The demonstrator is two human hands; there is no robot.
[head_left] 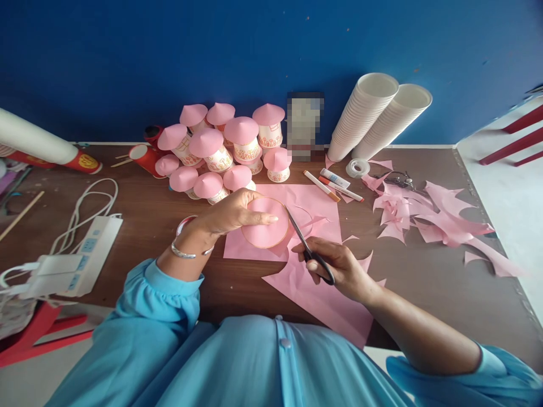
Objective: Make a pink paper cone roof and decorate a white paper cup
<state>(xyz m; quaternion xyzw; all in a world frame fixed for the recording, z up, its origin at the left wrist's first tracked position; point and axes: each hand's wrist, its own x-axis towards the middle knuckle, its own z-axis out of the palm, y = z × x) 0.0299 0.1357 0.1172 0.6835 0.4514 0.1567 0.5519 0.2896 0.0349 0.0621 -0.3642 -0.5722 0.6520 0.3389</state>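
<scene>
Two hands worked at the near middle of the brown table in the head view. The left hand reached in from the left with its wrist bent. Its thumb lay across the top of a pink paper cone and its fingers curled over the far rim, pinching the cone just above a pink paper sheet. The right hand came in from the near right, its fingers closed through the handles of black scissors. The blades pointed far-left and met the cone's right edge. Far behind stood cups with pink cone roofs, and far right leaned stacks of white paper cups. Pink scraps lay at the right.
</scene>
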